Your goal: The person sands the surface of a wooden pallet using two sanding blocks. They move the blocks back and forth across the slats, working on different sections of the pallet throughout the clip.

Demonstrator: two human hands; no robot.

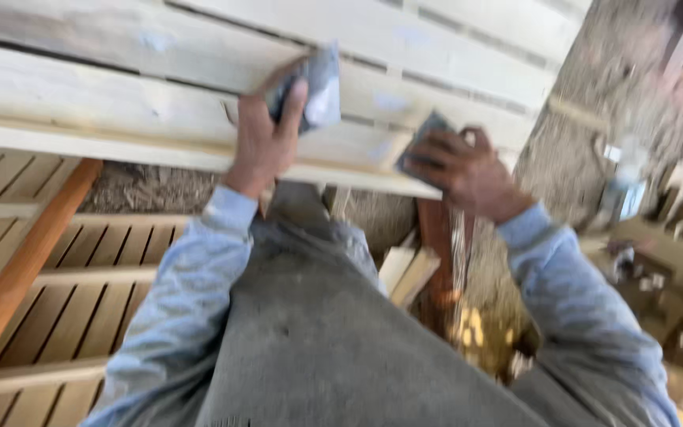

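Observation:
A pale slatted wooden panel [120, 103] runs across the top of the head view. My left hand [266, 138] grips a folded grey sheet of sandpaper [319, 83] and holds it against a slat near the panel's front edge. A smaller dark grey sanding piece [424, 138] is pressed on the panel's front edge under my right hand [468, 170]. Both arms wear light blue sleeves. The picture is blurred by motion.
A brown slatted wooden panel [65, 300] with an orange-brown rail [25, 269] lies at lower left. Short wood offcuts [406, 273] and a reddish post [436, 253] stand below the panel. Gravel ground [579, 150] and blurred wooden clutter [666, 277] are at right.

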